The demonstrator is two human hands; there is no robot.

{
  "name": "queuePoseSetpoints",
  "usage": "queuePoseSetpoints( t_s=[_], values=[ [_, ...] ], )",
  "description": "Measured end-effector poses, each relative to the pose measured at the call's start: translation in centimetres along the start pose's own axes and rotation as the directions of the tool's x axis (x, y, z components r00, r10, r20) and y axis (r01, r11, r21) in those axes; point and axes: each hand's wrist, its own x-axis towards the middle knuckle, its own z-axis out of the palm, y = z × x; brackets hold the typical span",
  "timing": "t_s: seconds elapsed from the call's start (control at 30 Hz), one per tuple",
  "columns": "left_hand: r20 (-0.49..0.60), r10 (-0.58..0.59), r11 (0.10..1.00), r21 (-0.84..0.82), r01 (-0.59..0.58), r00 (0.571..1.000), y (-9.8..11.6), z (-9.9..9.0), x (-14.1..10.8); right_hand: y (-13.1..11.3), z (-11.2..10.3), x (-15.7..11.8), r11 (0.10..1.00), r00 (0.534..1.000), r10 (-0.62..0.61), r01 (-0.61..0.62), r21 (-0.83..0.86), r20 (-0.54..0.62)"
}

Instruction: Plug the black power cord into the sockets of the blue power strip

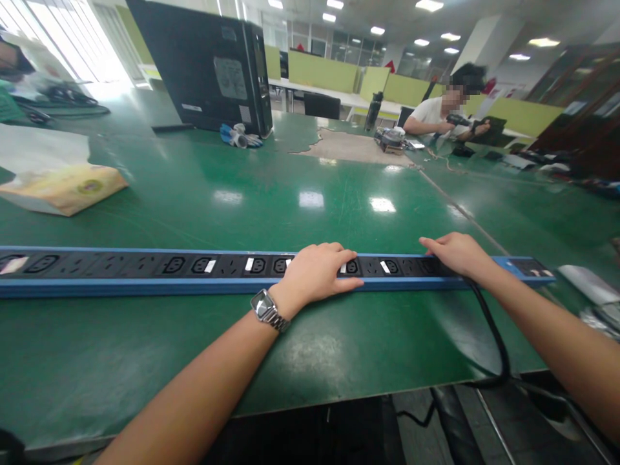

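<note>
Power strip (237, 266) lies across the middle of the frame on our green desk (271, 187), running off the left edge. Our left hand (317, 271), just right of centre, grasps it, fingers on the far edge and thumb on the near. Our right hand (460, 252) bends over its right part; we cannot tell whether that grip holds anything. Black cord (494, 329) drops from beneath it. We see tissues (92, 187) at left and a computer (194, 71) at upper left.
</note>
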Motion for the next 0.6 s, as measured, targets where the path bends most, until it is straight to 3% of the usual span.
queuePoseSetpoints(
  t_s=[0.27,0.47,0.6],
  values=[
    [-0.014,0.000,1.000,0.015,0.000,1.000,0.0,0.2,-0.1,-0.1,0.1,-0.2,0.998,0.999,0.049,-0.049,0.031,-0.011],
    [-0.018,-0.013,1.000,0.010,0.014,1.000,-0.1,0.3,0.0,0.5,-1.2,-2.5,0.995,0.979,0.065,-0.077,-0.056,-0.194],
    [-0.023,-0.006,1.000,0.008,0.006,1.000,-0.1,0.3,0.1,2.7,-1.6,-3.9,0.992,0.994,0.035,-0.048,-0.117,-0.107]
  ],
)
